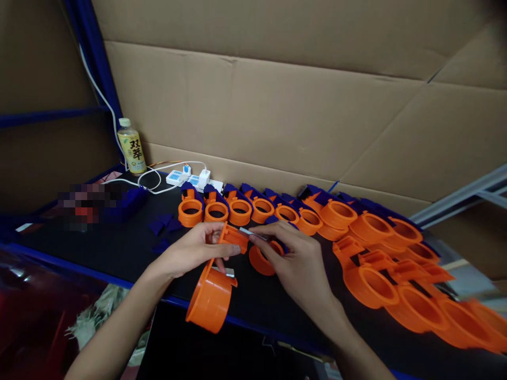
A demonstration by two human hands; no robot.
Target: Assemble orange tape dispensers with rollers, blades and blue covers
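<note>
My left hand (196,248) is closed round an orange plastic ring part (212,295), gripping its bracket end near the table's front edge. My right hand (295,261) pinches a thin grey metal tool (253,233) whose tip rests against the part's bracket. Just behind my right hand another orange ring (259,259) lies on the black table (119,248).
A row of orange rings with blue pieces (241,210) runs along the back, larger ones (372,285) crowding the right. Loose blue pieces (162,226) lie at left. A drink bottle (131,146), a white power strip (190,179) and cardboard walls stand behind.
</note>
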